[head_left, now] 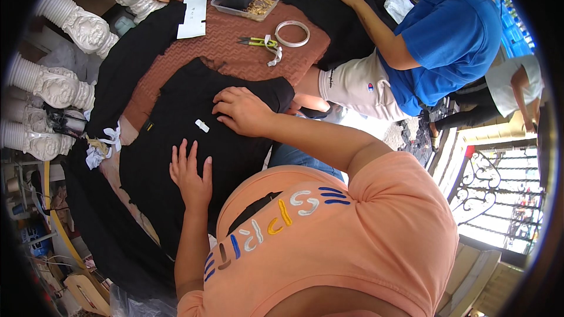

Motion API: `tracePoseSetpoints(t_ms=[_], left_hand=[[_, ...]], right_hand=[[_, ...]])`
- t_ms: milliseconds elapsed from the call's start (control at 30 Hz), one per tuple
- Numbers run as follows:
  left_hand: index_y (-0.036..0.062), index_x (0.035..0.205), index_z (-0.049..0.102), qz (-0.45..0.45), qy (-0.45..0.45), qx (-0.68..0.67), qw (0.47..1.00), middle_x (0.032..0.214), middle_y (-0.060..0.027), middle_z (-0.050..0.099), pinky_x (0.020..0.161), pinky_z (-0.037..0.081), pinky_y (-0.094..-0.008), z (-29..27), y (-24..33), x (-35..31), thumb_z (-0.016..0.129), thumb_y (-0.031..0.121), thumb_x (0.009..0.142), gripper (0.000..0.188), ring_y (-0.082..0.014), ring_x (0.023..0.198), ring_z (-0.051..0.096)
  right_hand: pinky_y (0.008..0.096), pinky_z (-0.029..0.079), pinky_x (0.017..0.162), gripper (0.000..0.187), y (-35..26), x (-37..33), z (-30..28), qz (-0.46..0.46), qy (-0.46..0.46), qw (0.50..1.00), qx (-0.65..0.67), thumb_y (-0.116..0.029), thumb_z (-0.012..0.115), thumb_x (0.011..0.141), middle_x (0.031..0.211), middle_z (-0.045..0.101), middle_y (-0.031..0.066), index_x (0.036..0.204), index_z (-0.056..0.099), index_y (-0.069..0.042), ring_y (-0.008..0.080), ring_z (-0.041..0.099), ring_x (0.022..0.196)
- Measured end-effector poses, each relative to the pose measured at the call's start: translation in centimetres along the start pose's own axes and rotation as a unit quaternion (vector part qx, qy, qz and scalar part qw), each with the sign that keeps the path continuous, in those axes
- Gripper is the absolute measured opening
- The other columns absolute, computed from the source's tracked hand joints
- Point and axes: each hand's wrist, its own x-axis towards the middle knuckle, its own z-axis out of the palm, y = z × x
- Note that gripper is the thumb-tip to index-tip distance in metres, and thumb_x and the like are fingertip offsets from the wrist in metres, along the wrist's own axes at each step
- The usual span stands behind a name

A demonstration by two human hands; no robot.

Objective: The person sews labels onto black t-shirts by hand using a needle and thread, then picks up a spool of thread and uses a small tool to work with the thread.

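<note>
A black garment point(170, 103) lies spread over the near part of the table before me. My left hand point(192, 177) rests flat on its lower part, fingers spread. Higher up on the same cloth is my right hand point(242, 110), palm down with the fingers slightly bent and apart; nothing shows in its grasp. Between the two hands a small white label point(202, 125) lies on the black cloth. A smaller dark tag with yellow point(150, 125) sits near the garment's left edge.
Beyond the garment, a brown patterned cloth point(235, 58) carries yellow-green thread snips point(258, 41), a white tape roll point(292, 33), a clear plastic tub point(247, 1) and a white card template point(192, 14). A co-worker in blue point(452, 29) handles black fabric at right. White ornate columns point(88, 26) stand left.
</note>
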Motion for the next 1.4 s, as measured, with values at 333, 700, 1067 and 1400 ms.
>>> tracePoseSetpoints(t_ms=[333,700,1067,1400], left_hand=[[0.0105,0.129,0.051,0.004,0.004,0.001,1.0,0.141,-0.0092,0.04,0.107,0.018,-0.0533,0.0,0.1,0.0,0.056,0.032,0.09,0.045,-0.0324,0.134,0.028],[0.0128,0.122,0.057,-0.006,0.026,-0.02,0.999,0.136,-0.0069,0.045,0.106,0.02,-0.0512,0.2,-0.4,-0.2,0.059,0.027,0.087,0.038,-0.0311,0.132,0.033],[0.0117,0.111,0.065,-0.019,0.044,-0.086,0.995,0.125,-0.0052,0.055,0.106,0.025,-0.0426,-2.5,1.6,-2.1,0.063,0.017,0.084,0.028,-0.0276,0.126,0.041],[0.0054,0.105,0.064,0.238,-0.001,-0.201,0.95,0.114,-0.0102,0.06,0.098,0.036,-0.0431,1.6,5.4,3.8,0.062,0.013,0.084,0.023,-0.0304,0.112,0.052]], right_hand=[[0.0373,0.038,0.093,0.019,0.2,-0.1,0.2,-0.009,0.014,1.0,-0.008,-0.017,0.064,0.079,0.11,0.058,0.0071,0.096,0.066,-0.009,0.0243,0.05,0.109],[0.0392,0.04,0.089,0.021,0.3,0.4,0.0,-0.021,0.008,1.0,-0.002,-0.026,0.066,0.079,0.106,0.059,0.0076,0.092,0.067,-0.009,0.0261,0.052,0.107],[0.0384,0.045,0.086,0.019,-0.5,1.6,-2.3,-0.012,0.015,0.998,0.057,-0.02,0.068,0.078,0.102,0.062,0.0102,0.092,0.066,-0.008,0.0302,0.056,0.099],[0.0391,0.047,0.075,0.018,-1.3,-2.4,-5.0,-0.072,0.022,0.997,-0.03,-0.015,0.067,0.066,0.09,0.063,0.0073,0.082,0.066,-0.008,0.0273,0.059,0.09]])
